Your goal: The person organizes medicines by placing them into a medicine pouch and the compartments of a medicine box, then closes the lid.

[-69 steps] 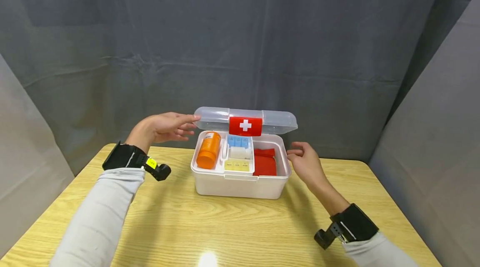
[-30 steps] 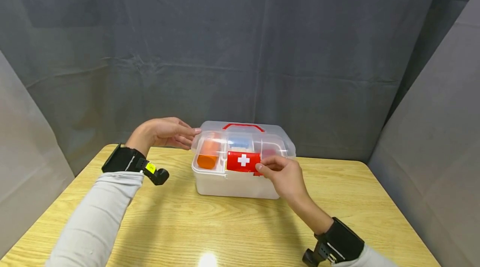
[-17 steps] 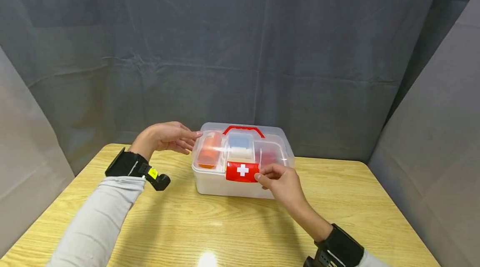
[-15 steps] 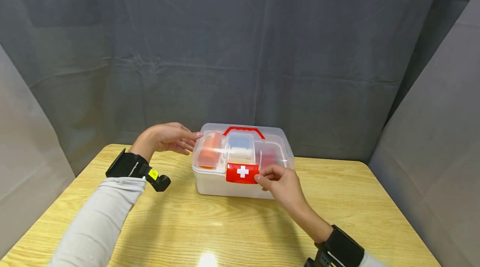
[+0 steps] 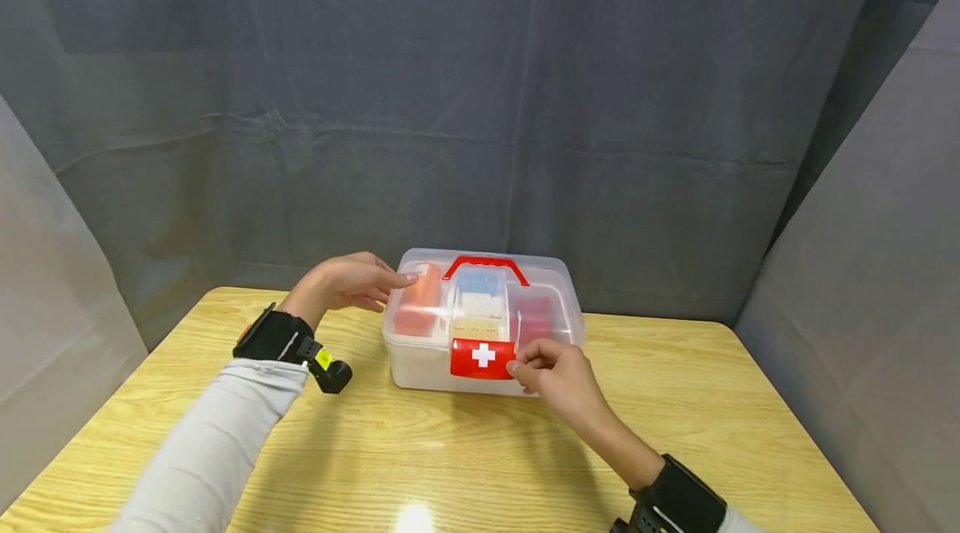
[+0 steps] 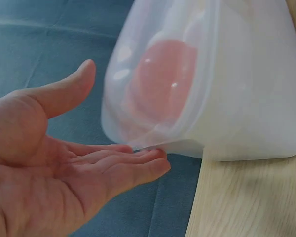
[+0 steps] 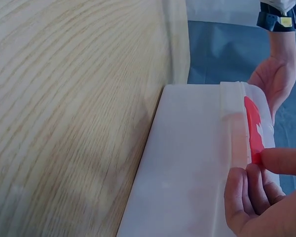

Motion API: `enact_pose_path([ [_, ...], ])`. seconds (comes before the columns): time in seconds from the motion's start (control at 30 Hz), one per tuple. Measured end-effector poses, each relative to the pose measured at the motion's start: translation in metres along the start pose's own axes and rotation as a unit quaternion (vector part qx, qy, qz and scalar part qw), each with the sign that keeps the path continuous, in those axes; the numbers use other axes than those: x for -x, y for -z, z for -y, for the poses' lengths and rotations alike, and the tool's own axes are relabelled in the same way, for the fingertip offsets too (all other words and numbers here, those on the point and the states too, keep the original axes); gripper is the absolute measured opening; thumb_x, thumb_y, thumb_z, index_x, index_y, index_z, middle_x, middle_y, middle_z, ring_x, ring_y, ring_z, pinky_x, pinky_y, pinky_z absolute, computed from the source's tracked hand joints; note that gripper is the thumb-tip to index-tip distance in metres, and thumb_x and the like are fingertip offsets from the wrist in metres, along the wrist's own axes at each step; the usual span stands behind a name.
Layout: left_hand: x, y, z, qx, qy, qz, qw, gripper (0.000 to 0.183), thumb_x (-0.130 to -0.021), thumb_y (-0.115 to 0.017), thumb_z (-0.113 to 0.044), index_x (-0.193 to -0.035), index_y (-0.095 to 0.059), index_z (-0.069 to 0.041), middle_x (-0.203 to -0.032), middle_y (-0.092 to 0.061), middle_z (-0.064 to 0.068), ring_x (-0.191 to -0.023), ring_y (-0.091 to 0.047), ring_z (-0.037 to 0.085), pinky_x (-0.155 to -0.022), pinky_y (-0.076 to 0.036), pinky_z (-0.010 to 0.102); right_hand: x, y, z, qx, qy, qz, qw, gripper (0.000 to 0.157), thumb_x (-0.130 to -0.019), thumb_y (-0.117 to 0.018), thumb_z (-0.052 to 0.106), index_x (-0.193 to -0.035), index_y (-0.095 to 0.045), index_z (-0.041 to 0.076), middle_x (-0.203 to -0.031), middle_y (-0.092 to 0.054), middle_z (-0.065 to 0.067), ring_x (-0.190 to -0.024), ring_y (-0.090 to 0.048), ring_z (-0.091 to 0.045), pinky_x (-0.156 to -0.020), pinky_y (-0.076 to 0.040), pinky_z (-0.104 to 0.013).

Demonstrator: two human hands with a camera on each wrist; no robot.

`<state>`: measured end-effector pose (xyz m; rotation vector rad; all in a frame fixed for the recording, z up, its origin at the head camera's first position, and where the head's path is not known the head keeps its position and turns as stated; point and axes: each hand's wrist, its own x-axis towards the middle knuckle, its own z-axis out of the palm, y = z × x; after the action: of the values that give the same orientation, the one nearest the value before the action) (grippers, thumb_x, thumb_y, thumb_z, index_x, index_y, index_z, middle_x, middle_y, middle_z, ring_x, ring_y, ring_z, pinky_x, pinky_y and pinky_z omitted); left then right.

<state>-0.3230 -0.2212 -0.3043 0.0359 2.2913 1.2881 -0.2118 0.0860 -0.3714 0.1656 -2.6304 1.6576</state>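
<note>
A white first-aid box [image 5: 420, 366] stands on the table with its clear lid [image 5: 551, 268] lowered over it. On the lid's front edge is a red latch [image 5: 482, 359] with a white cross. My right hand [image 5: 564, 376] pinches the right end of this latch between thumb and fingers; in the right wrist view the latch [image 7: 254, 126] sticks out from the box front. My left hand [image 5: 347, 281] is at the box's left side, its fingers fairly straight, fingertips right at the lid's rear left corner in the left wrist view. An orange pill bottle [image 5: 420, 300] shows through the lid.
Through the lid also show a blue pill case [image 5: 477, 281], a yellow one [image 5: 477, 327] and a red pouch [image 5: 534, 318]. A red carrying handle [image 5: 486, 260] lies on top. The wooden table [image 5: 420, 458] ends behind the box at a grey curtain [image 5: 480, 100].
The lid has swung forward and down over the box. My right hand moved from the box's right side to the latch and lowered with it. My left hand shifted slightly right.
</note>
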Motion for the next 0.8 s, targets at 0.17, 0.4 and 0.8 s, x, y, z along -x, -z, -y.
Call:
enact_pose_path([
  [0.17, -0.004, -0.006, 0.0, 0.006, 0.012, -0.022, 0.9997, 0.065, -0.096, -0.07, -0.033, -0.14, -0.048, 0.009, -0.143, -0.055, 0.024, -0.133, -0.055, 0.039, -0.111, -0.047, 0.048, -0.001, 0.0, -0.001, 0.023, 0.017, 0.004, 1.0, 0.007, -0.09, -0.072, 0.008, -0.084, -0.069, 0.006, -0.073, -0.065, -0.004, -0.068, -0.061, -0.017, -0.065, -0.055, -0.027],
  [0.4, -0.007, -0.009, 0.0, 0.004, 0.004, -0.025, 0.9997, 0.064, -0.096, -0.071, -0.027, -0.14, -0.046, 0.012, -0.141, -0.055, 0.026, -0.131, -0.057, 0.038, -0.109, -0.049, 0.044, -0.003, -0.001, -0.01, 0.06, 0.028, -0.011, 0.998, 0.007, -0.087, -0.077, 0.009, -0.082, -0.073, 0.009, -0.073, -0.071, -0.001, -0.067, -0.059, -0.014, -0.059, -0.05, -0.025],
  [0.8, -0.005, -0.013, -0.001, 0.005, 0.006, -0.04, 0.9992, 0.06, -0.095, -0.072, -0.026, -0.139, -0.048, 0.009, -0.138, -0.057, 0.023, -0.126, -0.06, 0.035, -0.106, -0.051, 0.043, -0.004, 0.0, -0.018, 0.122, 0.098, -0.049, 0.986, 0.013, -0.083, -0.082, 0.01, -0.075, -0.072, 0.011, -0.067, -0.07, 0.003, -0.057, -0.056, -0.009, -0.051, -0.044, -0.021],
])
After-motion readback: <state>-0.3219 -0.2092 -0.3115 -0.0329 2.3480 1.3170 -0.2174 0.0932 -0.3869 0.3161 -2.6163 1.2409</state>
